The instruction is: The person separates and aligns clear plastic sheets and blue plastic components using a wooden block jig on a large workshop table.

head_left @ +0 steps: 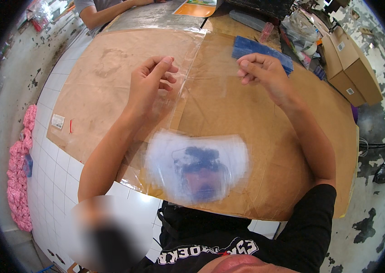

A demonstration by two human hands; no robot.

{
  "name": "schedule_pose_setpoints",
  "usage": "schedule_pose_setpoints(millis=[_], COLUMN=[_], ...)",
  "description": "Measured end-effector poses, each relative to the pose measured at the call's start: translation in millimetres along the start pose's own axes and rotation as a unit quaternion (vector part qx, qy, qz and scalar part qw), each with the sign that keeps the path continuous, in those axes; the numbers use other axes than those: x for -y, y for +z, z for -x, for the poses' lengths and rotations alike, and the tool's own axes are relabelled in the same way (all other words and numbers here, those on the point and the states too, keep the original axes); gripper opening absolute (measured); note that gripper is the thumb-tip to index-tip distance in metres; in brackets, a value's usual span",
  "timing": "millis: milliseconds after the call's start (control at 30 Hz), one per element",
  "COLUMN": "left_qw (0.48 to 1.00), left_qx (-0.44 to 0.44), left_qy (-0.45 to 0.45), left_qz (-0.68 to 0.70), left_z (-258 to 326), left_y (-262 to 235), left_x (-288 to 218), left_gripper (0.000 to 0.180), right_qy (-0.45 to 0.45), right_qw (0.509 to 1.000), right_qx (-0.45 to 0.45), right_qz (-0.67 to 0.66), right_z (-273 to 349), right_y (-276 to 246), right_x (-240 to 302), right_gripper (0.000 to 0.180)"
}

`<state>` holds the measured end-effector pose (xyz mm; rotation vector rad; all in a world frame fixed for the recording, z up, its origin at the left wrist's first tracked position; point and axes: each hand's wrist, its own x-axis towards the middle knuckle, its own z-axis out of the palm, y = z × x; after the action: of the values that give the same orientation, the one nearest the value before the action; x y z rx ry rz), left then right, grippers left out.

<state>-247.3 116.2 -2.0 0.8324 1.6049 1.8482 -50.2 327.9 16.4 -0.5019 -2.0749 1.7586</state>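
Note:
Both my hands are raised over the brown-covered table. My left hand (153, 79) is closed, thumb pressed to the forefinger and the other fingers loosely curled. My right hand (261, 72) pinches thumb against fingers, just in front of a blue flat bundle (258, 51). Faint clear film shows between the hands, but I cannot tell whether it is held or lies on the table. Close to my body lies a fanned pile of clear plastic sleeves (197, 166), whitish at the sides and bluish in the middle.
Brown paper under clear plastic covers the table (256, 123). A white label (57, 121) and a red strip (70, 126) lie at the left. Another person's arm (106, 12) rests at the far edge. Cardboard boxes (351, 68) stand right; a pink bundle (18, 182) lies left.

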Motion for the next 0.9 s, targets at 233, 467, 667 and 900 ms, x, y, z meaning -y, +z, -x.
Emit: schedule_pose_setpoints(millis=[233, 467, 667, 900], left_qw=[1.0, 1.0, 1.0, 1.0], left_qx=[-0.016, -0.011, -0.005, 0.0], left_qy=[0.002, 0.002, 0.005, 0.009], left_qz=[-0.004, 0.008, -0.002, -0.01], left_z=[-3.3, -3.0, -4.7, -7.1], left_y=[-2.9, -0.7, -2.0, -5.9], left_x=[1.7, 3.4, 7.2, 10.7], left_gripper=[0.028, 0.023, 0.023, 0.025], right_qy=[-0.027, -0.089, -0.127, -0.128], right_qw=[0.998, 0.987, 0.983, 0.983], right_qx=[-0.022, -0.129, -0.131, -0.128], right_qz=[-0.049, -0.042, -0.021, 0.004], right_z=[-0.7, 2.4, 4.2, 7.8], right_y=[10.5, 14.4, 10.4, 17.3], right_x=[-14.6, -18.1, -25.6, -29.3], right_gripper=[0.024, 0.021, 0.019, 0.018])
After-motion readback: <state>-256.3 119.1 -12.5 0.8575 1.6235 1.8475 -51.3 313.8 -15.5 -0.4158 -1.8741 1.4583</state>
